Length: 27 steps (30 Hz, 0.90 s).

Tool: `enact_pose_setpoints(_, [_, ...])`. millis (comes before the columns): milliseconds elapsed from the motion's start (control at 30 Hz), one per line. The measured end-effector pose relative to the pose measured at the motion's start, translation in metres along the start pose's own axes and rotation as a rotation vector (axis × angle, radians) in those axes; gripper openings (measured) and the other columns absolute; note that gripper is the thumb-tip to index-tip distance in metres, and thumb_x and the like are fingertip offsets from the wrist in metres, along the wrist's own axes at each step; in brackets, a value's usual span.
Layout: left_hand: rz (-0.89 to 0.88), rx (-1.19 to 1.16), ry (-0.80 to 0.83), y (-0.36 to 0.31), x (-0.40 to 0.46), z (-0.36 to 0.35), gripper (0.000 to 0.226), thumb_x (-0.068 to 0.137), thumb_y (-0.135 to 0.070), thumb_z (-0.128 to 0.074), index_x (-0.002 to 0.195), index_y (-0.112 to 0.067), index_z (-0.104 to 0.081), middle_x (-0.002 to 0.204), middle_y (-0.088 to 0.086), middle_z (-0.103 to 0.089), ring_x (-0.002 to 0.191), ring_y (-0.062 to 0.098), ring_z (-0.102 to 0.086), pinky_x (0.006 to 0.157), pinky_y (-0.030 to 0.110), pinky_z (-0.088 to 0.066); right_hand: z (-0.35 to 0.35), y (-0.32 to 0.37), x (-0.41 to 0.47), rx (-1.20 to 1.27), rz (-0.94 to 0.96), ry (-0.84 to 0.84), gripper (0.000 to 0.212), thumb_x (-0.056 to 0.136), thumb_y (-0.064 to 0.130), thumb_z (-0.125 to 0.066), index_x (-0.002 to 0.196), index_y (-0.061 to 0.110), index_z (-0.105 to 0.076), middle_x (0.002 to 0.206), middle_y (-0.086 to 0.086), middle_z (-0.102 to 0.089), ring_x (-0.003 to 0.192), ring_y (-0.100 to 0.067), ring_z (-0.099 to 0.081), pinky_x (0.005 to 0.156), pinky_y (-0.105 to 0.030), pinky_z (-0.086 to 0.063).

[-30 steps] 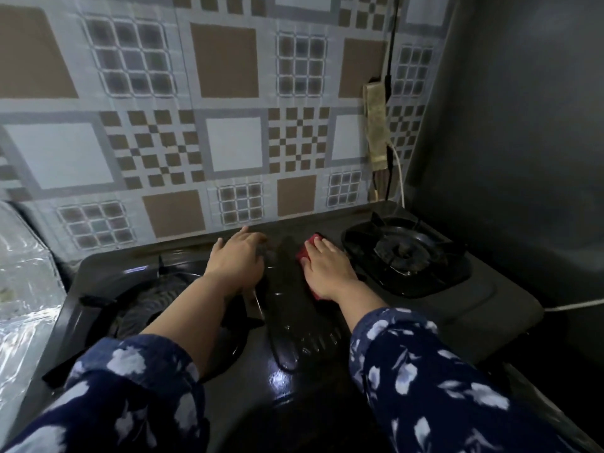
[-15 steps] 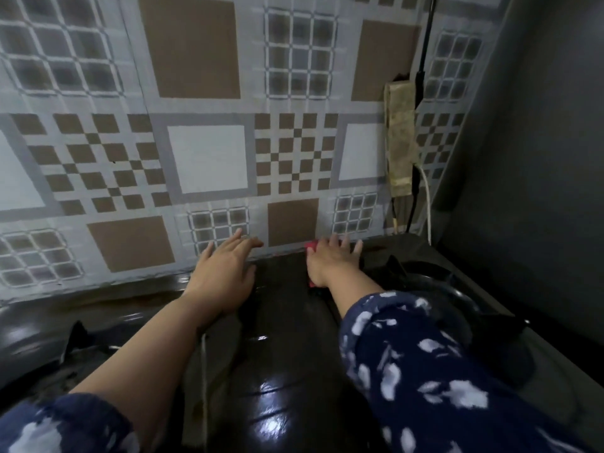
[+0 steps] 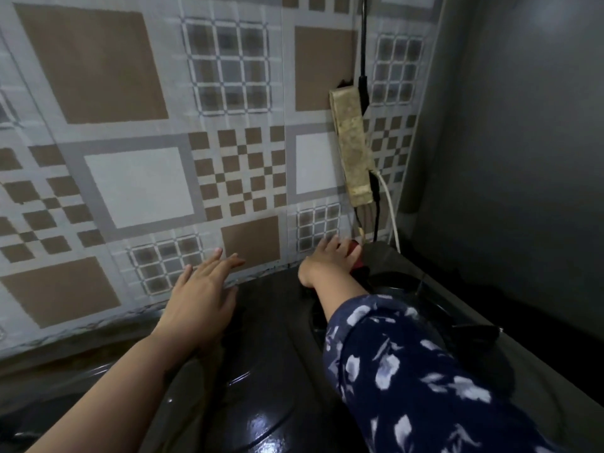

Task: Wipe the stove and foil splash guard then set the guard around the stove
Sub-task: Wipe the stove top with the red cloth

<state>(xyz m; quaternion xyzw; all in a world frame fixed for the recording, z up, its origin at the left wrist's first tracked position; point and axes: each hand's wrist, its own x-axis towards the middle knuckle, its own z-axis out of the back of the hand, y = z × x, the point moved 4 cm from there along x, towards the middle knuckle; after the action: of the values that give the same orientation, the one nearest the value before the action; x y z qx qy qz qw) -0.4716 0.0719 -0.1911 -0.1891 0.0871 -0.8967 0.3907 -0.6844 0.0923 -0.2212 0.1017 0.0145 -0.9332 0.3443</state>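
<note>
One step underway: right hand (image 3: 330, 263), fingers flat, presses red cloth (image 3: 355, 253) on glossy black stove (image 3: 261, 387)'s back edge; left hand (image 3: 199, 299) spread beside; guard unseen.

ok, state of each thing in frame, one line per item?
left hand: open, flat on the stove
right hand: pressing red cloth at back edge
stove: glossy, wet-looking
right burner: unlit
power strip: grimy, white cable plugged in

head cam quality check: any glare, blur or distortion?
Head view: dim overall; specular glare on the glossy stove near the bottom; tile wall lines bow from the wide-angle lens; soft blur on tiles and the left hand; right hand area murky, dark corner beyond.
</note>
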Motion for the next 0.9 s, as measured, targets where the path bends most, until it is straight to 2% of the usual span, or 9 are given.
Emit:
enact_pose_setpoints(133, [-0.008,-0.012,0.004,-0.006,0.003,-0.003,0.049,0.095,-0.027,-0.047,0.141,-0.033,-0.031,0.158,-0.001,-0.021,0.146,0.01,-0.01,0.121,0.041,-0.008,-0.001,-0.016,0.021,0.094,-0.152,0.032,0.082,0.091,0.038,-0.049,0.15,0.005,-0.002,0.158,-0.021,0.006,0.146,-0.04,0.003,0.116,-0.055,0.001])
enact_pose_setpoints(233, [-0.017,-0.009,-0.002,-0.004,0.005,-0.002,0.048,0.095,-0.028,-0.047,0.14,-0.034,-0.032,0.157,-0.002,-0.023,0.146,0.009,-0.011,0.121,0.041,-0.008,0.008,-0.043,0.039,0.209,-0.328,0.022,0.063,0.1,0.03,-0.034,0.149,0.004,-0.003,0.159,-0.018,0.005,0.146,-0.037,0.0,0.116,-0.052,0.0])
enact_pose_setpoints(333, [-0.014,-0.019,-0.019,0.005,0.009,0.002,0.047,0.095,-0.028,-0.047,0.139,-0.034,-0.034,0.157,0.0,-0.024,0.146,0.01,-0.012,0.121,0.043,-0.01,0.016,-0.064,0.043,0.26,-0.415,0.053,0.054,0.103,0.012,-0.021,0.145,-0.003,0.009,0.157,-0.022,0.008,0.145,-0.038,0.007,0.115,-0.045,0.011])
enact_pose_setpoints(367, [-0.007,-0.025,-0.028,0.008,0.01,0.003,0.046,0.095,-0.028,-0.047,0.139,-0.034,-0.034,0.157,0.001,-0.025,0.146,0.011,-0.013,0.121,0.043,-0.01,0.023,-0.063,0.039,0.272,-0.42,0.065,0.052,0.103,0.011,-0.017,0.144,-0.004,0.012,0.157,-0.022,0.008,0.145,-0.038,0.007,0.117,-0.045,0.008])
enact_pose_setpoints(467, [-0.002,-0.04,-0.041,0.014,0.009,0.004,0.046,0.095,-0.03,-0.045,0.139,-0.034,-0.034,0.156,0.002,-0.026,0.146,0.011,-0.013,0.121,0.043,-0.011,0.019,-0.059,0.035,0.251,-0.463,0.06,0.058,0.103,0.025,-0.021,0.146,-0.002,0.006,0.158,-0.023,0.005,0.145,-0.041,0.001,0.118,-0.052,-0.004])
enact_pose_setpoints(533, [0.0,-0.041,-0.042,0.016,0.005,0.004,0.046,0.095,-0.03,-0.045,0.139,-0.034,-0.034,0.156,0.001,-0.027,0.146,0.011,-0.012,0.121,0.043,-0.01,0.01,-0.051,0.037,0.191,-0.443,0.037,0.074,0.098,0.047,-0.029,0.148,0.003,0.002,0.157,-0.025,0.005,0.144,-0.045,0.0,0.115,-0.057,-0.004])
enact_pose_setpoints(600, [0.019,-0.036,-0.048,0.016,0.0,0.004,0.046,0.095,-0.03,-0.044,0.14,-0.033,-0.033,0.156,0.001,-0.027,0.147,0.011,-0.011,0.121,0.043,-0.009,0.005,-0.038,0.034,0.155,-0.4,0.01,0.077,0.096,0.054,-0.027,0.15,0.006,0.001,0.156,-0.027,0.006,0.143,-0.048,0.0,0.113,-0.06,-0.004])
enact_pose_setpoints(733, [0.061,-0.047,-0.036,0.017,-0.014,0.01,0.045,0.096,-0.029,-0.044,0.14,-0.031,-0.035,0.156,0.002,-0.028,0.147,0.012,-0.011,0.121,0.045,-0.011,-0.008,0.002,0.005,0.129,-0.194,-0.033,0.073,0.097,0.051,-0.024,0.149,0.006,-0.002,0.156,-0.029,0.003,0.143,-0.048,-0.001,0.115,-0.059,-0.004])
enact_pose_setpoints(900, [0.097,-0.015,-0.014,0.03,-0.045,0.027,0.044,0.096,-0.03,-0.044,0.138,-0.032,-0.037,0.152,0.001,-0.035,0.147,0.012,-0.013,0.12,0.047,-0.014,-0.024,0.044,-0.056,0.114,0.06,-0.076,0.063,0.099,0.042,-0.02,0.15,0.009,-0.002,0.158,-0.021,-0.001,0.145,-0.042,-0.003,0.118,-0.052,-0.006])
